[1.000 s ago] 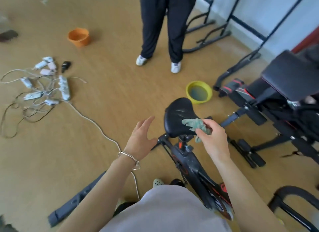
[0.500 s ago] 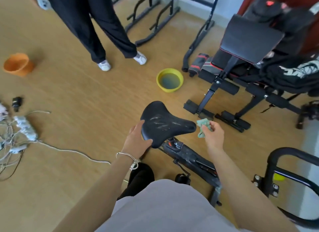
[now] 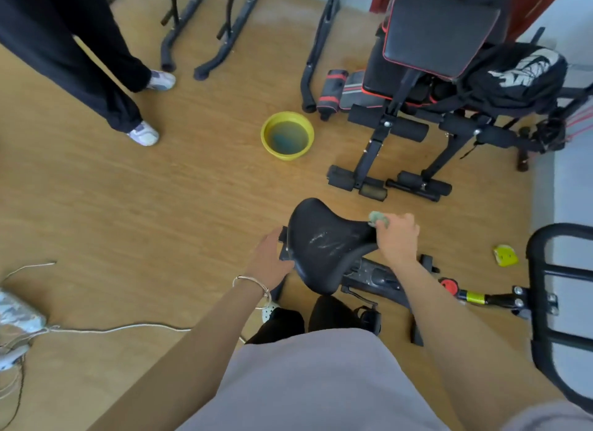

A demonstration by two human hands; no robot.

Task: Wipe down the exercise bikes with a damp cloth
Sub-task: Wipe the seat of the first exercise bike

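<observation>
A black bike saddle (image 3: pixel 324 247) with pale smears on top stands just in front of me, with the bike's black frame (image 3: pixel 375 278) below it. My left hand (image 3: pixel 271 263) holds the saddle's left edge, fingers curled round the rim. My right hand (image 3: pixel 396 239) grips a small crumpled green cloth (image 3: pixel 378 218) and presses it against the saddle's narrow right end. Most of the cloth is hidden inside the fist.
A yellow basin of water (image 3: pixel 287 135) sits on the wooden floor beyond the saddle. A black workout bench (image 3: pixel 426 77) stands to the right, black floor bars (image 3: pixel 205 23) behind. A person's legs (image 3: pixel 80 61) stand at left. Cables (image 3: pixel 19 344) lie at lower left, a black frame (image 3: pixel 545 286) at right.
My view has swung right. My left hand reached the saddle and took hold of its left edge. My right hand brought the cloth from the saddle's top to its narrow end.
</observation>
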